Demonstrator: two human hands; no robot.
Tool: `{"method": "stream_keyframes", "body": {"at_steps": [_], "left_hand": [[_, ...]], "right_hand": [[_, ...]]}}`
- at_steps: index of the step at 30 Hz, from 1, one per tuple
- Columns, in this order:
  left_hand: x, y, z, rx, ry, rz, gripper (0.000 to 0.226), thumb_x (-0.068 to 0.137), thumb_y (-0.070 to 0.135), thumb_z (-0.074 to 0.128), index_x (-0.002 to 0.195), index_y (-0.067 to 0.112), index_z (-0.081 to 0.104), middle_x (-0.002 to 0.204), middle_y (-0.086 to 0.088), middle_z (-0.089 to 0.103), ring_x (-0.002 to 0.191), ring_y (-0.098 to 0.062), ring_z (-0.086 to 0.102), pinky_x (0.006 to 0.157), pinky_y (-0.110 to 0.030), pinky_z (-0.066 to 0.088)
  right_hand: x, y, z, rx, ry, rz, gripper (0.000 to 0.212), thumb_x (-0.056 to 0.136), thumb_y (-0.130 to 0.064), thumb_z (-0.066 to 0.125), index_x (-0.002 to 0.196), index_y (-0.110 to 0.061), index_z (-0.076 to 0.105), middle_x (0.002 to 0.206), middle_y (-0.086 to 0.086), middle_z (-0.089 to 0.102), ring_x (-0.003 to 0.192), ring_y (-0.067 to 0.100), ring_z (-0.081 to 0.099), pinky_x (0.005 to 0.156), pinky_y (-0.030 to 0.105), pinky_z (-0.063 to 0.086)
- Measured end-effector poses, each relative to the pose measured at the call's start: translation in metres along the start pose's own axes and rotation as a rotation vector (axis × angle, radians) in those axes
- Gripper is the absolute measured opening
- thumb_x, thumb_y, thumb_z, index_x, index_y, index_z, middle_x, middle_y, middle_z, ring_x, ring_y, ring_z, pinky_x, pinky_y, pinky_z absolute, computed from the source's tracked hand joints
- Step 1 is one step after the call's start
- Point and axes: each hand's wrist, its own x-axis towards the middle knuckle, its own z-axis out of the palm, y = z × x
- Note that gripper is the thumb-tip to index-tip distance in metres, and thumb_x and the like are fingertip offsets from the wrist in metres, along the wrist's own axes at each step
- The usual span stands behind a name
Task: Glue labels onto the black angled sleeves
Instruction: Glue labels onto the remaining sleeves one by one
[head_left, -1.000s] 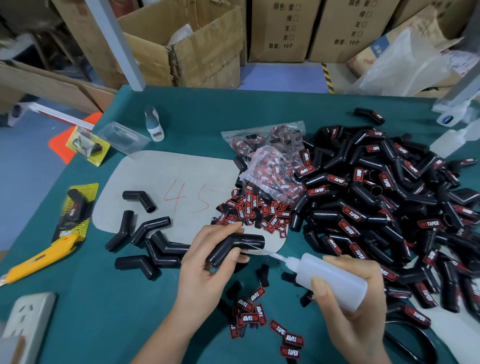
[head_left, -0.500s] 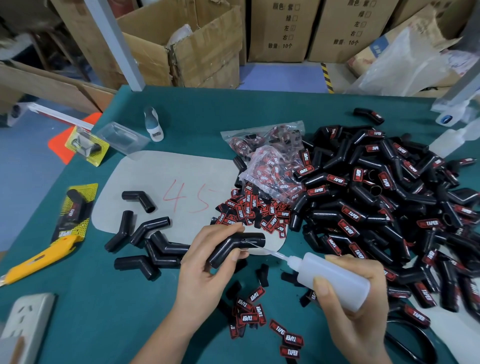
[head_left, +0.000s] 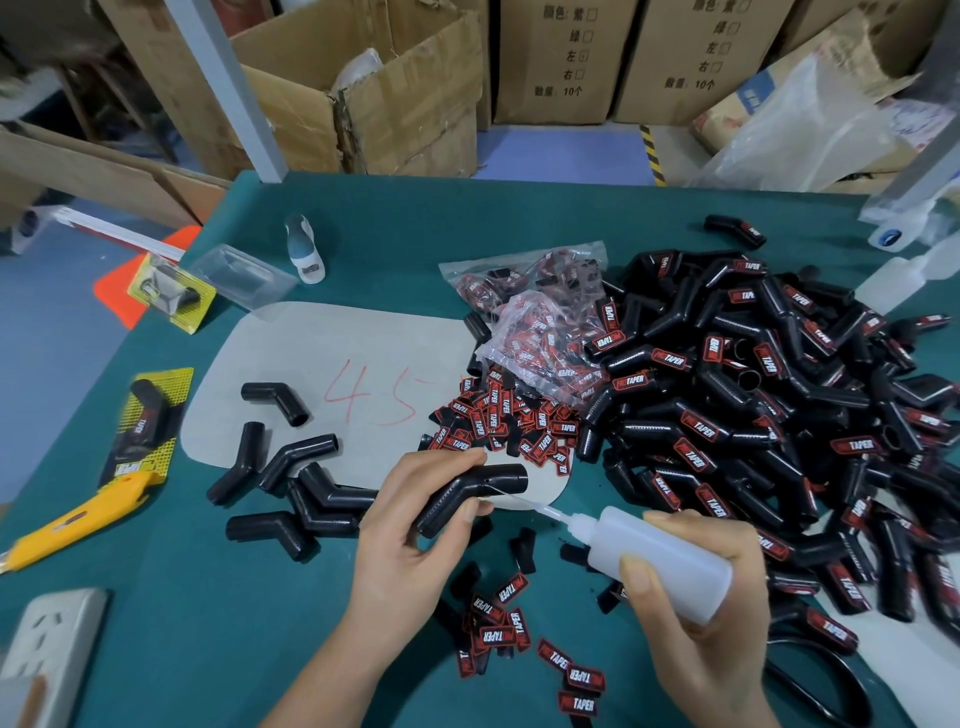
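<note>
One sleeve (head_left: 470, 496) is gripped in the left hand (head_left: 410, 540), long axis pointing right. The right hand (head_left: 711, 618) grips the bottle (head_left: 660, 564), nozzle at the sleeve's right limb.

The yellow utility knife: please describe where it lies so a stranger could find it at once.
Look at the green table, at its left edge. The yellow utility knife lies there, just below a yellow packaging card. It is the only long yellow tool; the black angled sleeves lie to its right.

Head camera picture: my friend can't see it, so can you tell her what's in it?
A left hand holds a black sleeve while the right hand aims a glue bottle at it. Red labels and a big pile of labelled sleeves lie on the green table.
</note>
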Motion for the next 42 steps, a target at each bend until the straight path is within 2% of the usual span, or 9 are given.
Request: {"method": "stream_keyframes", "body": {"at_steps": [8,15,20,25,29,32,35,39,42], "left_hand": [[-0.0005,-0.0008,0.0006,-0.017,0.015,0.001,0.032,0.098,0.012,0.064,0.128,0.021,0.071,0.121,-0.001,0.064,0.102,-0.017,0.072,0.085,-0.035,0.063],[0.0012,0.0037,0.0013,0.002,0.019,0.028,0.032,0.096,0.006,0.064,0.127,0.012,0.070,0.118,-0.002,0.064,0.106,-0.012,0.069,0.089,-0.024,0.060],[0.0011,0.0045,0.0022,0.040,0.016,0.052,0.039,0.091,-0.007,0.066,0.125,0.011,0.070,0.116,-0.003,0.064,0.106,-0.010,0.068,0.090,-0.019,0.057],[0.0021,0.0043,0.0017,0.076,0.015,0.070,0.029,0.093,0.003,0.069,0.121,0.010,0.073,0.116,0.000,0.065,0.108,-0.011,0.068,0.093,-0.016,0.053],[0.0016,0.0037,0.0005,0.055,0.022,0.046,0.033,0.095,0.011,0.064,0.127,0.016,0.070,0.118,0.003,0.066,0.109,-0.016,0.068,0.093,-0.020,0.055],[0.0008,0.0030,-0.0004,0.054,0.019,0.037,0.032,0.096,0.013,0.065,0.127,0.019,0.070,0.120,0.005,0.066,0.109,-0.020,0.068,0.093,-0.027,0.057],[0.0016,0.0033,0.0005,0.070,0.016,0.051,0.032,0.095,0.012,0.065,0.127,0.017,0.070,0.120,0.005,0.066,0.111,-0.017,0.068,0.095,-0.023,0.054],[0.0025,0.0023,0.0001,0.098,0.025,0.052,0.032,0.095,0.013,0.065,0.126,0.017,0.070,0.119,0.005,0.066,0.112,-0.014,0.067,0.097,-0.019,0.051],[0.0010,0.0008,-0.0004,0.085,0.043,0.032,0.032,0.095,0.015,0.066,0.126,0.019,0.071,0.119,0.005,0.066,0.112,-0.021,0.067,0.094,-0.031,0.058]], "right_hand": [[0.0009,0.0010,-0.0004,-0.009,0.019,-0.047,0.036,0.091,-0.049,0.070,0.123,-0.053,0.054,0.117,-0.029,0.065,0.093,-0.001,0.069,0.062,0.012,0.054],[0.0009,0.0002,-0.0001,-0.003,0.025,-0.040,0.033,0.093,-0.063,0.065,0.123,-0.052,0.054,0.117,-0.028,0.065,0.089,0.001,0.069,0.058,0.014,0.054],[-0.0008,0.0008,0.0006,-0.020,0.044,-0.048,0.033,0.094,-0.063,0.064,0.123,-0.052,0.054,0.118,-0.031,0.064,0.100,-0.002,0.067,0.072,0.011,0.054],[0.0010,0.0003,0.0007,-0.027,0.039,-0.052,0.033,0.094,-0.064,0.064,0.123,-0.052,0.054,0.118,-0.031,0.064,0.100,-0.004,0.067,0.074,0.009,0.053],[0.0021,0.0007,-0.0011,-0.036,0.038,-0.051,0.033,0.093,-0.066,0.064,0.121,-0.055,0.053,0.116,-0.030,0.065,0.085,0.004,0.072,0.058,0.022,0.058],[0.0008,0.0007,-0.0008,-0.034,0.031,-0.057,0.033,0.093,-0.066,0.064,0.121,-0.055,0.054,0.116,-0.029,0.065,0.091,0.003,0.069,0.063,0.018,0.056],[-0.0008,0.0026,-0.0003,-0.019,0.035,-0.039,0.034,0.091,-0.067,0.066,0.121,-0.054,0.056,0.113,-0.025,0.067,0.090,0.008,0.069,0.062,0.025,0.057],[0.0011,0.0001,-0.0003,-0.025,0.029,-0.047,0.033,0.093,-0.066,0.065,0.122,-0.054,0.054,0.116,-0.029,0.065,0.093,0.001,0.068,0.065,0.015,0.055],[0.0022,-0.0021,-0.0012,-0.029,0.032,-0.052,0.032,0.094,-0.064,0.064,0.122,-0.055,0.052,0.117,-0.033,0.063,0.092,-0.002,0.069,0.063,0.012,0.054]]}}
